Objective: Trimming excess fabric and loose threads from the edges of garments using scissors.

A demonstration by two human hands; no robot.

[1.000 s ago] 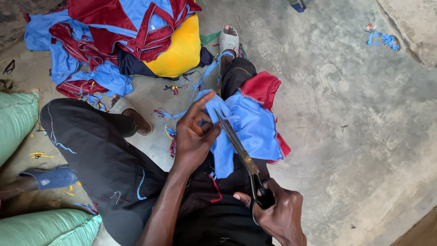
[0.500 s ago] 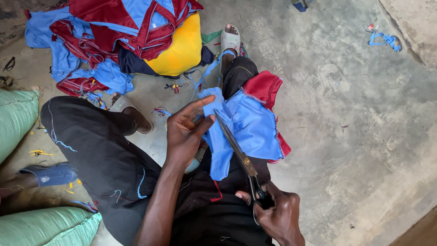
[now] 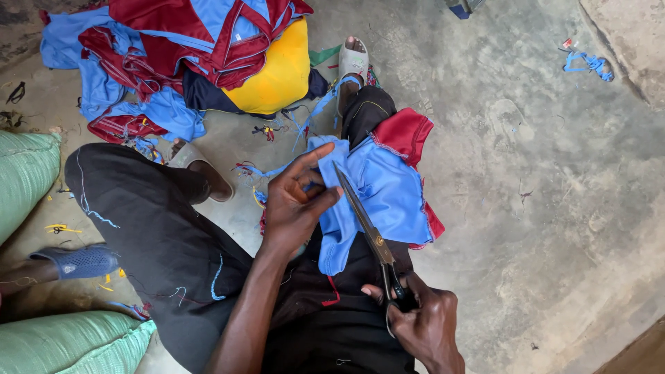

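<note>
I sit on the floor with black trousers, one leg stretched forward. A blue and red cloth (image 3: 391, 190) lies over my right knee. My left hand (image 3: 294, 204) pinches the cloth's left edge, fingers spread along it. My right hand (image 3: 419, 325) grips the handles of long black scissors (image 3: 367, 228), whose blades point up and away along the cloth beside my left fingers. The blades look nearly closed.
A pile of red, blue and yellow garments (image 3: 201, 55) lies ahead on the concrete floor. Green sacks (image 3: 28, 173) sit at the left, with another person's foot in a blue shoe (image 3: 76, 262). Thread and cloth scraps (image 3: 587, 62) litter the floor.
My left hand shifted its grip on the cloth's edge, and the scissors moved slightly forward along the blue cloth. The cloth stays on my knee.
</note>
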